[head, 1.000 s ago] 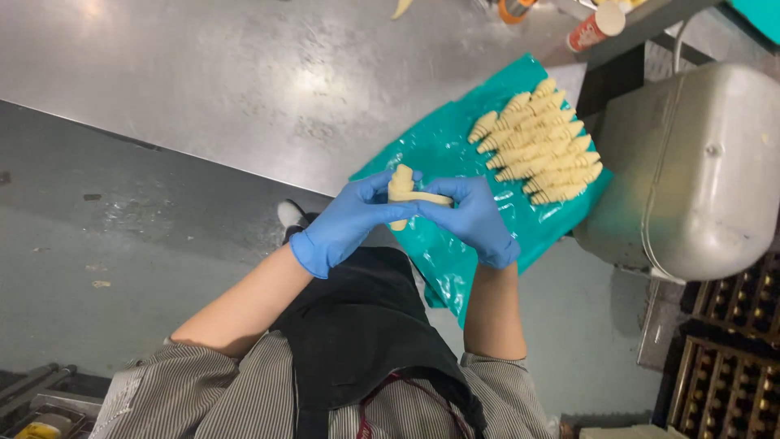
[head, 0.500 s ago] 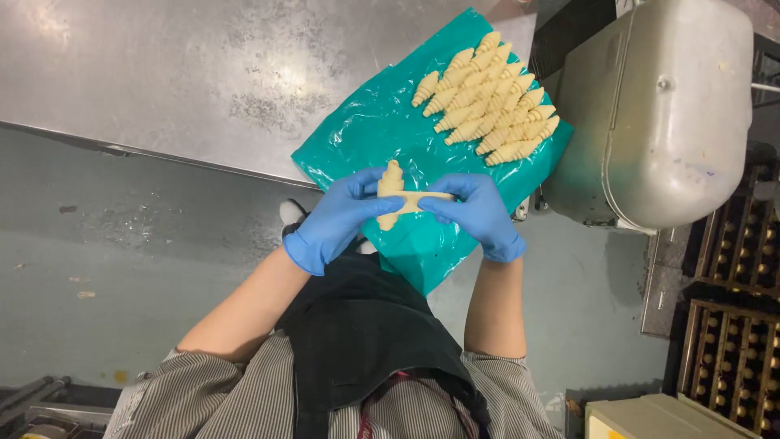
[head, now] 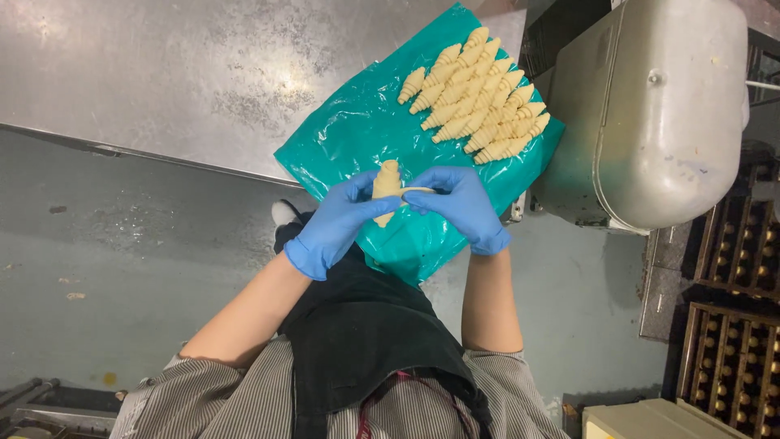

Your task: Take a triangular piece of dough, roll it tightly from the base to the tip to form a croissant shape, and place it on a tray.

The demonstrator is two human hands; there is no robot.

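Observation:
Both my hands wear blue gloves and meet over the near edge of a teal plastic sheet (head: 357,134). My left hand (head: 337,223) grips a pale rolled piece of dough (head: 385,183) shaped like a small croissant. My right hand (head: 459,203) pinches the thin tail of that same dough (head: 418,191), stretched out to the right. Farther along the sheet lie several shaped raw croissants (head: 475,97), packed tight in slanted rows.
The sheet lies on a steel worktable (head: 179,73) and hangs over its edge. A large grey rounded machine (head: 658,114) stands to the right. Dark racks with moulded trays (head: 735,325) sit at lower right. Grey floor lies below the table.
The view has shifted, so the sheet and croissant rows sit higher and more to the left. My hands stay together on the dough, its tail still drawn out to the right.

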